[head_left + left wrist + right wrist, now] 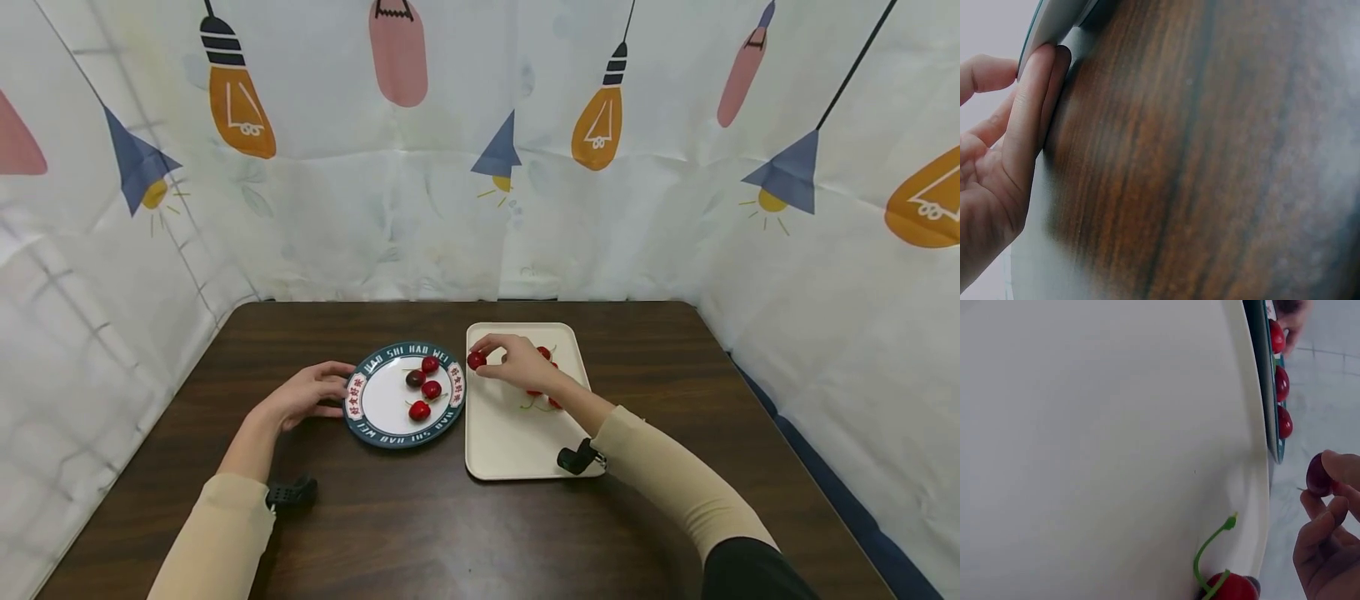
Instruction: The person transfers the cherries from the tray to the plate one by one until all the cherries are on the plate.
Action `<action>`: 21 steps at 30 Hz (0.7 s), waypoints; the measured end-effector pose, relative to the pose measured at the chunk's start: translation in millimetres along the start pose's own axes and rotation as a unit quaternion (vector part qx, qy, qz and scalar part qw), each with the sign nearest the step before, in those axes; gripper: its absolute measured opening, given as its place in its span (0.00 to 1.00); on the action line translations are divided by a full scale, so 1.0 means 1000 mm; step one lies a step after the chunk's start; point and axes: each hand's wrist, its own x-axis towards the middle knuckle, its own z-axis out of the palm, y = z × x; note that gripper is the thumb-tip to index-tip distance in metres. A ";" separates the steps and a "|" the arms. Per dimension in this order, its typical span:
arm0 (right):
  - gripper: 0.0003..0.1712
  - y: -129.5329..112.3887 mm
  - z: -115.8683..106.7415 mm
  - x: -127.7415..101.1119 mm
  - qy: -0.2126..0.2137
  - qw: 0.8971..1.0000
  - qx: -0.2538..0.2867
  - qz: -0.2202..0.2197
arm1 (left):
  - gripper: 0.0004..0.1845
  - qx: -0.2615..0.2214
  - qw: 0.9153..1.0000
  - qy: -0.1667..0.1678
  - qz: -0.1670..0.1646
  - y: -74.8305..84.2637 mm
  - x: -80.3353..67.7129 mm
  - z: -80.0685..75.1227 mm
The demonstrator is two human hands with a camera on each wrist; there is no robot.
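Note:
In the head view my right hand (517, 360) pinches a dark red cherry (476, 360) above the left edge of the cream tray (498, 442). The right wrist view shows that cherry (1318, 475) between thumb and fingers, beyond the tray's rim. Several other cherries (555, 403) with green stems lie on the tray, partly hidden under my right hand. My left hand (311, 392) grips the left rim of a round plate (397, 439), white with a dark green patterned border. On the plate lie several cherries (419, 411), one of them darker. Fingers (1032, 106) meet the plate's edge in the left wrist view.
Plate and tray stand side by side on a dark wood-grain table (375, 533), a narrow gap between them. A white curtain (337, 225) printed with lamps and bulbs hangs behind the table and along both sides. Black wrist-worn devices (577, 457) sit by both cuffs.

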 end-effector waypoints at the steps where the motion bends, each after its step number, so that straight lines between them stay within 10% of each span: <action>1: 0.19 -0.001 0.001 0.000 -0.005 1.000 0.001 -0.003 | 0.30 0.001 1.000 0.000 0.000 0.000 0.000 0.000; 21: 0.21 -0.019 0.034 0.002 -0.073 0.997 -0.003 -0.026 | 0.32 0.009 1.000 -0.002 -0.003 0.001 0.001 0.001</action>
